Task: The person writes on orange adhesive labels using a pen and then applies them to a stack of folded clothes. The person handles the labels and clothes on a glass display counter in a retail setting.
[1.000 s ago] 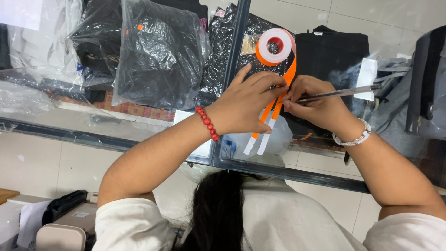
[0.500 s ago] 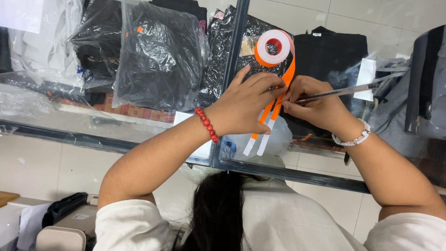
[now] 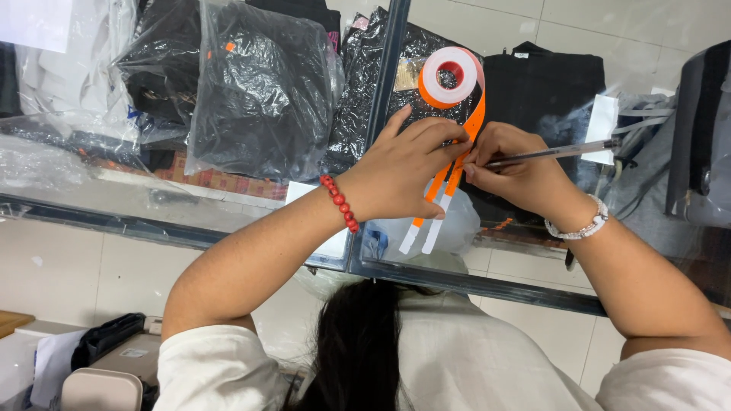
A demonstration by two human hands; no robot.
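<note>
My left hand (image 3: 407,167), with a red bead bracelet at the wrist, presses down on orange and white label strips (image 3: 431,217) that run from an orange and white roll (image 3: 451,76) on the glass table. My right hand (image 3: 518,171), wearing a white bead bracelet, grips a pen (image 3: 560,152) whose tip touches the strips beside my left fingers. Both hands meet over the strips at the middle of the table.
Black garments in clear plastic bags (image 3: 263,91) lie at the back left, with more white bagged items at the far left. A black garment (image 3: 544,84) lies behind the roll. A metal frame bar (image 3: 381,91) crosses the glass tabletop. Grey straps and a dark bag (image 3: 697,129) sit at the right.
</note>
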